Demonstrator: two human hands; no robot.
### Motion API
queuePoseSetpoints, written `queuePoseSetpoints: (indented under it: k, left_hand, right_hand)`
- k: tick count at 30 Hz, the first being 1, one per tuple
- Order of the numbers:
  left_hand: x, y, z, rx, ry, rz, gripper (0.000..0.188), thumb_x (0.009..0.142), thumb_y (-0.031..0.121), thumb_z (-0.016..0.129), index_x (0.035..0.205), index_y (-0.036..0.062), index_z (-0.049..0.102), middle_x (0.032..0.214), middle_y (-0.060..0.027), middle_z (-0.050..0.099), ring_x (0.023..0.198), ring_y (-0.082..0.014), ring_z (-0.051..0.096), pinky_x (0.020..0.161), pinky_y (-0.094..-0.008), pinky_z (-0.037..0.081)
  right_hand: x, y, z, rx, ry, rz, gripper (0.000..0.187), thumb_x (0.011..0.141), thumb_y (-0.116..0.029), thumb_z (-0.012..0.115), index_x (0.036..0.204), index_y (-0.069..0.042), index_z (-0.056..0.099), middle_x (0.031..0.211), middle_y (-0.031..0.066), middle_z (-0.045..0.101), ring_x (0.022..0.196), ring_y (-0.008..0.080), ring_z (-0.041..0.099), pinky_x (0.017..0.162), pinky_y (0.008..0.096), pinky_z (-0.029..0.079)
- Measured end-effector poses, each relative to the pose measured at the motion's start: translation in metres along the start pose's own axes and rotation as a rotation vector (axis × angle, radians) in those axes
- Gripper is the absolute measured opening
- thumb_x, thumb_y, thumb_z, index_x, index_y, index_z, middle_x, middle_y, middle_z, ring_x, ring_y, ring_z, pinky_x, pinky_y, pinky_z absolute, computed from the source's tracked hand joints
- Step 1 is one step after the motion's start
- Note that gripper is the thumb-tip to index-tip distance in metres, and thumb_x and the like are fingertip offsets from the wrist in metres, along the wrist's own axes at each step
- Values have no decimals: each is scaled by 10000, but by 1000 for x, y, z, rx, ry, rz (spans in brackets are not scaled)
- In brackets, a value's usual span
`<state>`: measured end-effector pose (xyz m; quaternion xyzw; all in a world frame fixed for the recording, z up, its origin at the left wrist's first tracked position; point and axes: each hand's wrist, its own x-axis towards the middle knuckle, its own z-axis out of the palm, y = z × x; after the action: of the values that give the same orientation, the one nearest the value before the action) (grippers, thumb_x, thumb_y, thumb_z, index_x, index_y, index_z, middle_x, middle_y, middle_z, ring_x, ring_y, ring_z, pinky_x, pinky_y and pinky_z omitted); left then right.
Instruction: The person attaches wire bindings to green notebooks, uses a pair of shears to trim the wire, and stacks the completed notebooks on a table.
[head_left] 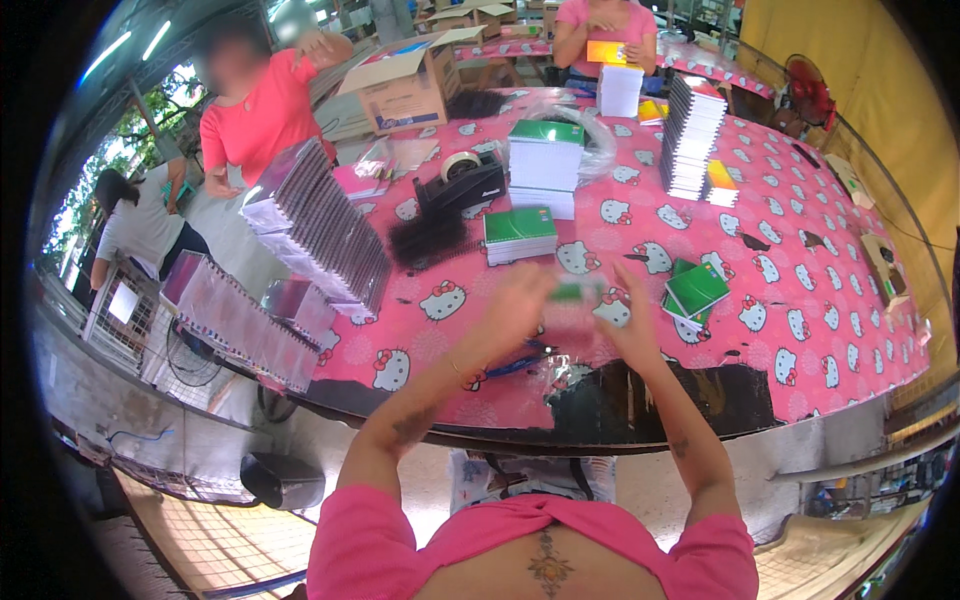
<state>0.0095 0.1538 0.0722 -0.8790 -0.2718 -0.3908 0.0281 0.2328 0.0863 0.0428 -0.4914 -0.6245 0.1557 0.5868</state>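
Over the near part of the table, my left hand [520, 305] is closed, its fingers smeared by motion, at one end of a blurred green notebook [578, 291] seen nearly edge-on. My right hand [630, 318] is on its other side, thumb and fingers spread apart, the thumb close to the notebook's end. Just beyond my hands lies a short stack of green-covered notebooks [520, 235]. Behind it rises a taller stack of white-paged notebooks [545, 165] topped with green. Several loose green notebooks [697, 289] overlap to the right of my right hand.
Tall stacks of spiral notebooks stand at left [320, 230] and far right [692, 135]. A black tape dispenser [460, 182] sits beside dark spiral coils [430, 238]. Beyond are a cardboard box [405, 88] and two people. Torn pink tablecloth [470, 405] bares the dark table near its front edge.
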Motion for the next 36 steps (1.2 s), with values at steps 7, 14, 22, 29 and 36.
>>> queuePoseSetpoints:
  k: [7, 14, 22, 29, 36]
  left_hand:
    - [-8, -10, 19, -144, 74, -33, 215, 860, 109, 629, 1052, 23, 675, 999, -168, 656, 961, -366, 613, 843, -472, 482]
    - [-59, -180, -12, 530, -248, -353, 208, 902, 138, 600, 1062, 22, 665, 981, -167, 613, 936, -356, 602, 798, -438, 525]
    - [-56, -118, -18, 238, 29, -394, 274, 918, 191, 641, 1158, 63, 612, 1042, -160, 610, 975, -356, 617, 786, -448, 521]
    - [-83, 13, -31, -118, -368, -173, 515, 835, 405, 748, 1258, 136, 626, 1150, -145, 615, 1048, -346, 629, 816, -461, 525]
    - [-136, -41, -77, 434, -185, -756, 545, 868, 435, 716, 1263, 75, 607, 1075, -185, 604, 968, -371, 626, 786, -487, 511]
  right_hand:
    - [-79, -15, -51, 257, 22, 491, 419, 829, 19, 759, 1196, -41, 566, 1007, 66, 644, 968, 165, 614, 878, 319, 493]
    - [-95, -12, -51, 232, 46, 428, 403, 830, 0, 756, 1187, -42, 575, 975, 43, 617, 911, 131, 582, 836, 287, 479]
    - [-94, -28, -55, 282, -124, 509, 161, 870, 0, 698, 1030, 9, 706, 1010, 37, 693, 925, 104, 594, 849, 258, 466]
    - [-92, -37, -55, 270, -181, 492, 230, 870, -8, 696, 1100, 10, 705, 981, 13, 681, 878, 76, 583, 784, 231, 462]
    - [-92, -36, -53, 212, -208, 557, 244, 883, -23, 690, 1125, 2, 700, 965, 28, 699, 863, 112, 616, 791, 267, 488]
